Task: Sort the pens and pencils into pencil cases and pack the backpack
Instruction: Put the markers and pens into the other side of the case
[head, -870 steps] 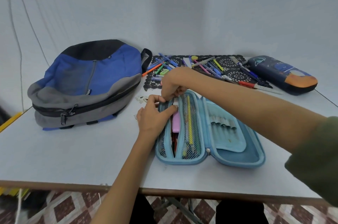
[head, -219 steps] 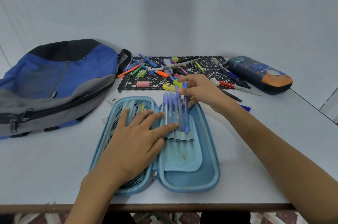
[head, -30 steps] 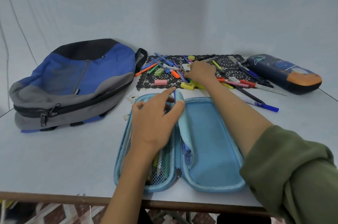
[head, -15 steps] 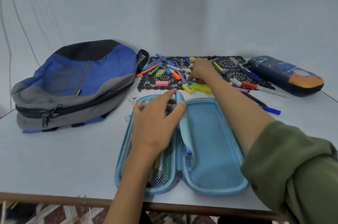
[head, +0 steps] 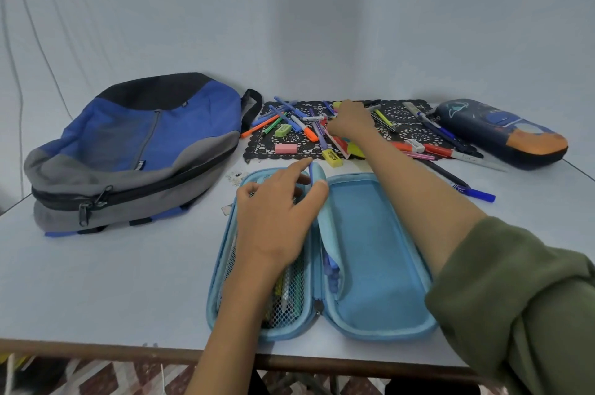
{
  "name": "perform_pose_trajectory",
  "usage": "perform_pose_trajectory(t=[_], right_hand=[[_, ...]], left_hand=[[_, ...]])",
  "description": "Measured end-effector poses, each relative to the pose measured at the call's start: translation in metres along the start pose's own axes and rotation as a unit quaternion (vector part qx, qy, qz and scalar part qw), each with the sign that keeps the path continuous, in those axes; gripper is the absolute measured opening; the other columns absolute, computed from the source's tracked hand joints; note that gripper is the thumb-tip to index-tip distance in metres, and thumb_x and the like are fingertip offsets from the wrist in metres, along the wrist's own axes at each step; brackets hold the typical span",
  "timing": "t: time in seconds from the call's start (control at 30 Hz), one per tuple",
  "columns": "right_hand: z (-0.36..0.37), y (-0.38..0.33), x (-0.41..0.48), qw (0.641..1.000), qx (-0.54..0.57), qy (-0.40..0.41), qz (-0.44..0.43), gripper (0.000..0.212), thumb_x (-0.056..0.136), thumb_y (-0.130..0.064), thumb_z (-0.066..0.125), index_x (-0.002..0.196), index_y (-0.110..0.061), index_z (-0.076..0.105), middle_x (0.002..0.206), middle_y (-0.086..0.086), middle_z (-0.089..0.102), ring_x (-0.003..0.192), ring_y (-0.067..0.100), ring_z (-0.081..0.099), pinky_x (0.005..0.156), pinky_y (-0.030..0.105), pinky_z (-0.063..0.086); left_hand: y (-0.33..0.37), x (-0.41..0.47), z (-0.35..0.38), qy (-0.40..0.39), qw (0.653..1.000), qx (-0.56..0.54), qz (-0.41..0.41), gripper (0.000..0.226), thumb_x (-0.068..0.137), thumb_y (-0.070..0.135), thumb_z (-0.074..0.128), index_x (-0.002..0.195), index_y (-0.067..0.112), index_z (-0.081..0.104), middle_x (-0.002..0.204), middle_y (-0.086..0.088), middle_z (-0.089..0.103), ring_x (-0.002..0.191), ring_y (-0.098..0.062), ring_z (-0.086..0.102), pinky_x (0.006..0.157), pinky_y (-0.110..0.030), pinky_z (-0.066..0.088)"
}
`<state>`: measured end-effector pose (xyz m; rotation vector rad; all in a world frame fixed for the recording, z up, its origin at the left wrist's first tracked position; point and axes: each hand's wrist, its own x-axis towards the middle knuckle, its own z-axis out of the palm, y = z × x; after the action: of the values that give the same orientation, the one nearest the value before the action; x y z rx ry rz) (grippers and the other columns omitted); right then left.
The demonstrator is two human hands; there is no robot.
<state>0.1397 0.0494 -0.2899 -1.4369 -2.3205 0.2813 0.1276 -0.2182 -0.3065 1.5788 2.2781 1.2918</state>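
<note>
A light blue pencil case (head: 380,282) lies open flat at the table's near edge. Its left mesh pocket holds several pens, and its right half is bare. My left hand (head: 277,217) rests over the mesh side and pinches the case's middle flap (head: 317,174) between thumb and index finger, holding it upright. My right hand (head: 349,120) reaches across to the black lace mat (head: 289,138), its fingers curled down among the loose pens and markers (head: 306,125). What those fingers hold is hidden. The blue and grey backpack (head: 154,137) lies zipped at the left.
A dark pencil case with an orange end (head: 502,133) lies at the far right. On the mat's near edge lie a pink eraser (head: 286,148) and a yellow eraser (head: 332,158). A blue pen (head: 473,193) lies on the white table right of the open case.
My right hand has moved further back over the mat into the pile of pens. My left hand keeps holding the flap upright.
</note>
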Motion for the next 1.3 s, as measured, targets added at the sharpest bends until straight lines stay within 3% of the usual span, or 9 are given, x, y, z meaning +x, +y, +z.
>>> perform_pose_trajectory(t=[0.13,0.27,0.4,0.57,0.67,0.77,0.9,1.1,1.3], right_hand=[[-0.006,0.007,0.001,0.982,0.175,-0.015,0.063,0.011,0.083,-0.014,0.061,0.090,-0.007,0.057,0.086,0.010,0.063,0.075,0.023,0.060,0.063,0.031,0.047],[-0.029,0.005,-0.012,0.893,0.415,-0.104,0.138,0.005,0.083,-0.004,0.056,0.087,-0.006,0.057,0.080,0.012,0.070,0.058,0.018,0.066,0.053,0.022,0.040],[-0.053,0.009,-0.022,0.800,0.550,-0.183,0.153,0.018,0.094,-0.022,0.050,0.102,-0.009,0.060,0.085,0.008,0.068,0.063,0.015,0.054,0.055,0.024,0.039],[-0.079,0.016,-0.047,0.724,0.641,-0.221,0.122,0.017,0.091,-0.010,0.054,0.106,-0.004,0.061,0.077,0.010,0.068,0.061,0.014,0.045,0.048,0.019,0.038],[-0.092,0.023,-0.078,0.737,0.623,-0.256,0.051,0.020,0.088,0.003,0.056,0.103,-0.006,0.066,0.083,0.007,0.065,0.061,0.010,0.050,0.053,0.016,0.046],[-0.102,0.033,-0.119,0.805,0.521,-0.285,-0.003,0.026,0.086,0.007,0.059,0.106,-0.009,0.066,0.077,0.005,0.067,0.060,0.010,0.058,0.059,0.017,0.053],[-0.105,0.042,-0.172,0.858,0.377,-0.347,-0.032,0.041,0.079,0.010,0.067,0.117,-0.003,0.062,0.079,0.024,0.067,0.056,0.020,0.062,0.051,0.021,0.054],[-0.089,0.040,-0.213,0.834,0.318,-0.449,-0.039,0.070,0.079,0.004,0.071,0.141,-0.009,0.042,0.074,0.016,0.072,0.051,0.018,0.065,0.053,0.023,0.055],[-0.082,0.039,-0.216,0.874,0.232,-0.406,-0.132,0.063,0.082,-0.014,0.074,0.139,-0.018,0.046,0.061,0.006,0.066,0.042,0.014,0.051,0.045,0.021,0.043]], left_hand=[[0.001,0.000,-0.001,0.000,1.000,0.000,0.004,0.053,0.079,0.055,0.032,0.127,0.044,0.053,0.090,0.027,0.055,0.086,0.028,0.039,0.091,-0.021,0.015],[0.001,0.000,-0.002,-0.001,1.000,-0.008,0.002,0.052,0.079,0.055,0.033,0.125,0.044,0.054,0.089,0.028,0.055,0.089,0.026,0.042,0.092,-0.024,0.017],[0.001,-0.001,-0.002,0.000,1.000,-0.014,0.001,0.053,0.078,0.056,0.034,0.126,0.044,0.055,0.087,0.031,0.055,0.087,0.027,0.043,0.095,-0.025,0.019],[0.002,-0.001,-0.002,0.001,1.000,-0.021,-0.003,0.063,0.072,0.063,0.030,0.127,0.045,0.054,0.086,0.034,0.053,0.086,0.028,0.042,0.096,-0.025,0.019],[0.004,-0.001,-0.003,0.002,1.000,-0.021,-0.009,0.054,0.077,0.054,0.035,0.127,0.043,0.055,0.083,0.034,0.052,0.084,0.030,0.041,0.097,-0.025,0.020],[0.004,-0.001,-0.003,0.005,1.000,-0.026,-0.010,0.053,0.077,0.052,0.037,0.125,0.041,0.057,0.082,0.032,0.053,0.084,0.032,0.040,0.104,-0.032,0.025],[0.003,0.000,-0.002,0.001,1.000,-0.019,-0.008,0.055,0.076,0.056,0.036,0.126,0.043,0.056,0.083,0.034,0.052,0.085,0.033,0.039,0.103,-0.030,0.023],[0.003,-0.001,-0.002,-0.001,1.000,-0.012,-0.008,0.055,0.078,0.055,0.035,0.127,0.043,0.055,0.083,0.034,0.052,0.084,0.030,0.041,0.103,-0.029,0.022],[0.003,-0.001,-0.002,-0.004,1.000,-0.008,-0.003,0.055,0.079,0.055,0.034,0.128,0.043,0.054,0.083,0.034,0.050,0.083,0.027,0.041,0.096,-0.024,0.018]])
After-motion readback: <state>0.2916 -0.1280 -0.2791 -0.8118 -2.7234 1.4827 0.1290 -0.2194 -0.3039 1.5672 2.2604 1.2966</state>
